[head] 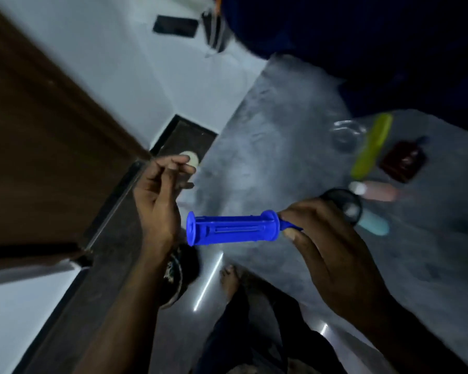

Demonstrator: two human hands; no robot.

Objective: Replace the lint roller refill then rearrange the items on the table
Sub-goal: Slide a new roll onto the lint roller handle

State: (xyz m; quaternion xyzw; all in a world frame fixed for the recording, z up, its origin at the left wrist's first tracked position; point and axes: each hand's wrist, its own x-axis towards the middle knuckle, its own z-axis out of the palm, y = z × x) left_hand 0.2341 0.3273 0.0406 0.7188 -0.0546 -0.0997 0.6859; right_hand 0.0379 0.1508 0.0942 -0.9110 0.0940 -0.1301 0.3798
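The lint roller (233, 229) (blue, bare core) is gripped by the right hand (319, 238); the left hand (160, 195) is loosely curled, holding nothing.

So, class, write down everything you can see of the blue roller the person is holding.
The blue roller looks like bare moulded plastic: a ribbed, slotted cylinder with a round flange at each end and no refill on it. It lies roughly level in the air above the floor and the table edge. The right hand pinches its handle; the left hand is apart, open.
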